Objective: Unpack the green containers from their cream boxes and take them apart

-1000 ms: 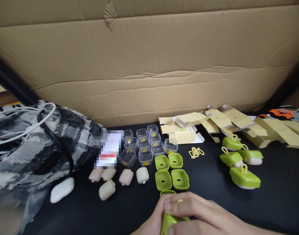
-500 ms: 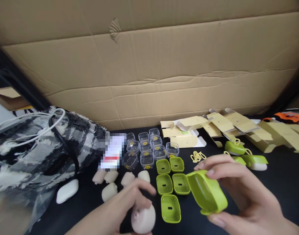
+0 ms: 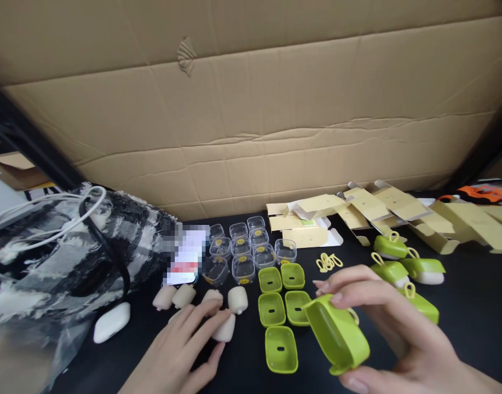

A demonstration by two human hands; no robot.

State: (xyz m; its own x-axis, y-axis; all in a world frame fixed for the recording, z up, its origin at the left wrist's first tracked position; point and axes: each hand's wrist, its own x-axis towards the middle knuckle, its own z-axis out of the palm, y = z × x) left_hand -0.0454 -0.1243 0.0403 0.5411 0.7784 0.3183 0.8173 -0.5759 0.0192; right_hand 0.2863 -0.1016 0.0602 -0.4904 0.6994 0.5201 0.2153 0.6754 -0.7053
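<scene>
The right hand holds a green shell above the bench's near edge, thumb under it and fingers curled over its rim, the hollow side tilted up and to the left. The left hand lies low on the bench near its front, fingers half spread, their tips touching a beige insert; it grips nothing that can be seen.

Just beyond that insert a row of beige inserts lies across the middle of the bench. To their right, five green trays sit open side up, the nearest one just left of the held shell. Behind the trays stands a cluster of clear cups, and right of those a small heap of yellow loops.

Toward the right edge lie three finished green cases with loops on top, partly hidden by the right hand. Along the back edge flat card boxes are strewn before a cardboard wall. At the left edge a white case lies beside a black-and-white cloth with a white cable on it
</scene>
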